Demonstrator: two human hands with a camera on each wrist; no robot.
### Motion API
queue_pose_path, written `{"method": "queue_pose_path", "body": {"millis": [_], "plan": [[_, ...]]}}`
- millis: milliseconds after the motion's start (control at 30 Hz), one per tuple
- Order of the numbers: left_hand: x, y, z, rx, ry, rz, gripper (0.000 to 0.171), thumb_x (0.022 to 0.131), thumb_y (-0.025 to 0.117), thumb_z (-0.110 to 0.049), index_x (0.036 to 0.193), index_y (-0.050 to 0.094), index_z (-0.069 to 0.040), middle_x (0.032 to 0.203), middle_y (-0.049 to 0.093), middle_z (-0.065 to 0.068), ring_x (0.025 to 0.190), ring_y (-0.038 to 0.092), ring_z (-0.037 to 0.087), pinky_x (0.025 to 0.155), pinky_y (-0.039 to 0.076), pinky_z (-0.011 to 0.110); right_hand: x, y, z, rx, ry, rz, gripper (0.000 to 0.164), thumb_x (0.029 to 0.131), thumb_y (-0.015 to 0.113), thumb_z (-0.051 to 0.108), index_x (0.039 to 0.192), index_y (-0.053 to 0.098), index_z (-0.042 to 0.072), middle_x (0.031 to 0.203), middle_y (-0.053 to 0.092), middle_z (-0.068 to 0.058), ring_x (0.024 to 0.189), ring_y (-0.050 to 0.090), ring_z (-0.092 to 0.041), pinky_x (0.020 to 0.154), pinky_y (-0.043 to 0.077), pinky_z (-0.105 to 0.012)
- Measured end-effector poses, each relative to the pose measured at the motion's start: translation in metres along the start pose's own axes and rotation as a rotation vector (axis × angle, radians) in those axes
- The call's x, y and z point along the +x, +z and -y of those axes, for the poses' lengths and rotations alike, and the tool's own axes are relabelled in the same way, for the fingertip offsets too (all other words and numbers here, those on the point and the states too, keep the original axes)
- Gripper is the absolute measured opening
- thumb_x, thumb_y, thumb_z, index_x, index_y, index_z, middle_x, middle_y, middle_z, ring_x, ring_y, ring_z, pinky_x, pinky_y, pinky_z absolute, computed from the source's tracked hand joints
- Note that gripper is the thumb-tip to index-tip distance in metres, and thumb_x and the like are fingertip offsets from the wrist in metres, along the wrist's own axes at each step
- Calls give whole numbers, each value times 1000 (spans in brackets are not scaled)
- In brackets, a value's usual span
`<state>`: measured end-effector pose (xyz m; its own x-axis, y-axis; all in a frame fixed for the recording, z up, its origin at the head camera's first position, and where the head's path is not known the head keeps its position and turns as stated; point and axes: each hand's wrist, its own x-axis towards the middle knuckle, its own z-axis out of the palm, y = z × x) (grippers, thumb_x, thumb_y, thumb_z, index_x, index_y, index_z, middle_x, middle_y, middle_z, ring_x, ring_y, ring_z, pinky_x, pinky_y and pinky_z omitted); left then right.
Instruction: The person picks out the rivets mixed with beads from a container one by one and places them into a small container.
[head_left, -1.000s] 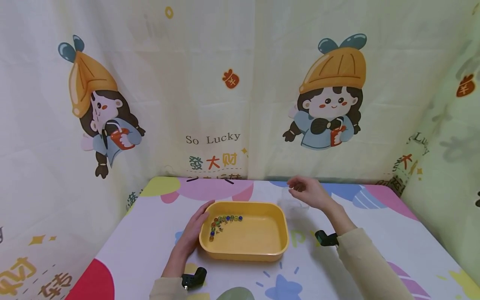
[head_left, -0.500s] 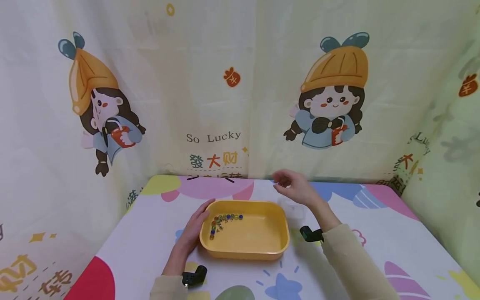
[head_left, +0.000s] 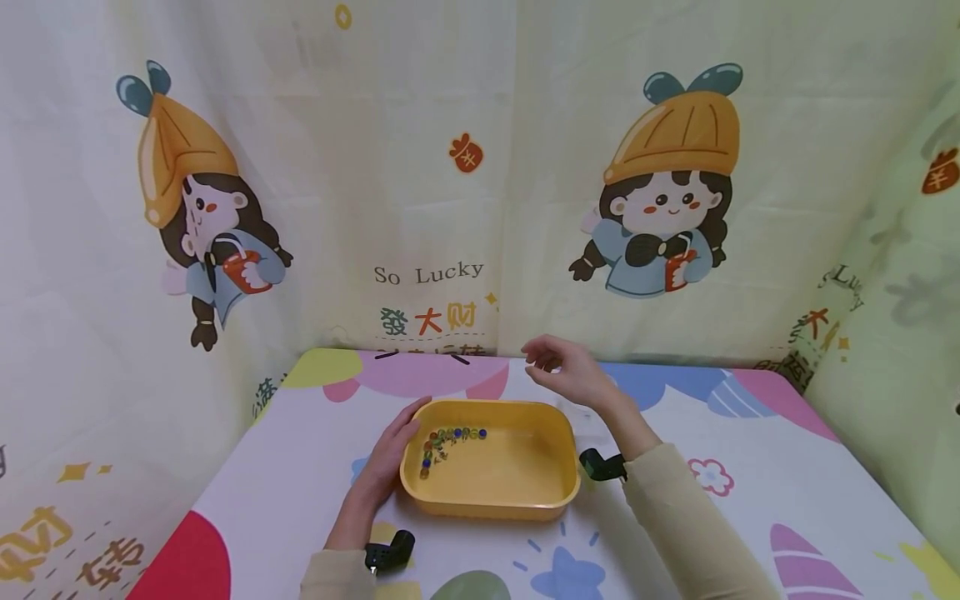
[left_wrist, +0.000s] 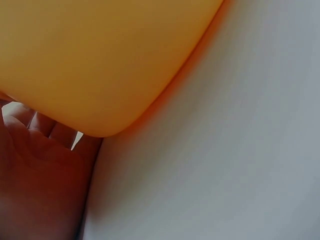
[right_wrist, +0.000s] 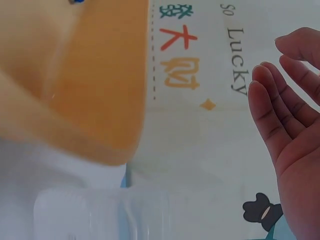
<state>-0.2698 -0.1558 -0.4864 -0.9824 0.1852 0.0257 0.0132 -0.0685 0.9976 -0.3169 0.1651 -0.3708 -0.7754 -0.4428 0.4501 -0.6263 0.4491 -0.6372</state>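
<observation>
Marbles [head_left: 458, 433] and indistinct specks [head_left: 441, 457] in yellow tray [head_left: 517, 471], clear container [right_wrist: 82, 215] partly hidden.

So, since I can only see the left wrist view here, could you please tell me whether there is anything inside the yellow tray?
Observer: Yes, small coloured marbles curve round the far left corner inside the yellow tray.

Operator: Thank you. Would you also tell me whether the right hand is holding something?

Observer: The right hand holds nothing that I can see.

Operator: I appreciate that. Is anything standing near the tray's right end?

Observer: Yes, a clear plastic container is there, though I cannot tell whether it touches the tray.
</observation>
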Motion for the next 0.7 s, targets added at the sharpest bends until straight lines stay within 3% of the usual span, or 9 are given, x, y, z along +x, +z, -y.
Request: {"method": "queue_pose_path", "body": {"millis": [700], "plan": [[1, -2, 0, 11, 2, 18, 47, 110, 38, -24, 156, 38, -15, 162, 29, 11, 150, 23, 31, 120, 18, 49, 22, 43, 13, 78, -89, 103, 22, 91, 73, 4, 113, 68, 4, 96, 66, -1, 82, 61, -16, 73, 55, -29]]}}
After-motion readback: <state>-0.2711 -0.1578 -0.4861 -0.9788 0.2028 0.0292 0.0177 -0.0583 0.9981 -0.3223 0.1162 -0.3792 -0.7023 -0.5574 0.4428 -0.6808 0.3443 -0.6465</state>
